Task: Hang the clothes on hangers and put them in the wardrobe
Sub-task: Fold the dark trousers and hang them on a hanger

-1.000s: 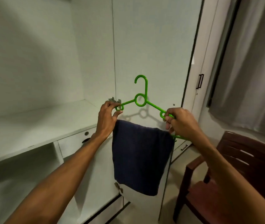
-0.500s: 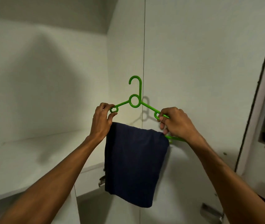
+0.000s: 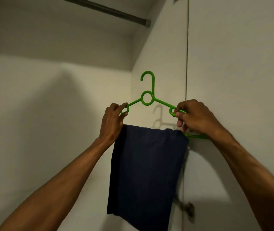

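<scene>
A bright green plastic hanger (image 3: 147, 99) is held up inside the white wardrobe, hook upward. A folded dark navy cloth (image 3: 146, 174) is draped over its lower bar and hangs straight down. My left hand (image 3: 112, 123) pinches the hanger's left arm at its small loop. My right hand (image 3: 194, 118) grips the right arm and the bar's right end. The dark metal hanging rod (image 3: 109, 10) runs across the top of the wardrobe, well above the hook and apart from it.
The wardrobe's white back wall (image 3: 49, 114) is behind my left arm. The side panel and open door (image 3: 233, 80) stand to the right. A metal hinge (image 3: 188, 209) sits low on the door edge, just right of the cloth.
The view has tilted upward, so the shelf, drawer and chair are gone and the hanging rod has come into sight. Both hands have kept the same hold and lifted the hanger higher.
</scene>
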